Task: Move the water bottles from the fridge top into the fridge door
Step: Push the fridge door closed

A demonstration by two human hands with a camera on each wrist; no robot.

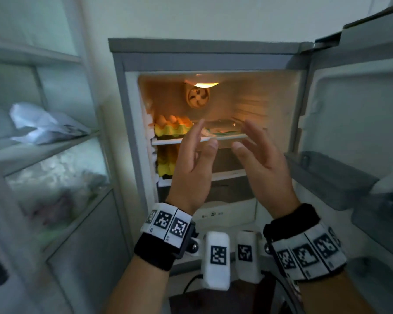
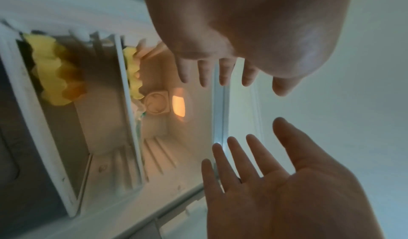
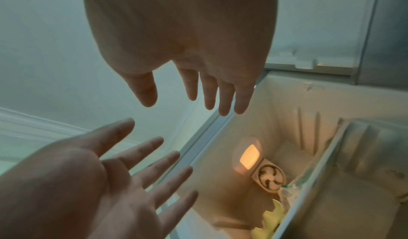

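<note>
**Both hands empty in front of the open fridge, no bottle in sight**

A dim kitchen corner: pale wall behind, glass-fronted cabinet [image 1: 55, 155] to my left, small grey fridge [image 1: 209, 57] straight ahead with its lamp [image 1: 205, 84] glowing.

My left hand [image 1: 192, 168] and right hand [image 1: 262, 168] are raised side by side before the lit compartment, palms turned toward each other with a gap between them. Both grips are released: fingers straight and spread, holding nothing, touching nothing. The wrist views confirm it, each showing two bare palms. I read the facing palms as a shape ready to take something tall between them, though that is my judgement.

Behind the fingers, the upper shelf [image 1: 200, 139] carries a yellow egg tray [image 1: 171, 129] on its left side; a second yellow tray [image 1: 166, 164] sits on the shelf below. A round fan [image 1: 198, 97] hangs on the back wall under the lamp.

The fridge door [image 1: 359, 109] stands swung open on my right, and its door bin [image 1: 327, 177] looks bare where I can see it.

The water bottles show in no view. Only the front edge of the fridge top [image 1: 204, 45] is visible, so I cannot tell whether any stand there. I would guess the first reach upward has yet to happen.
</note>
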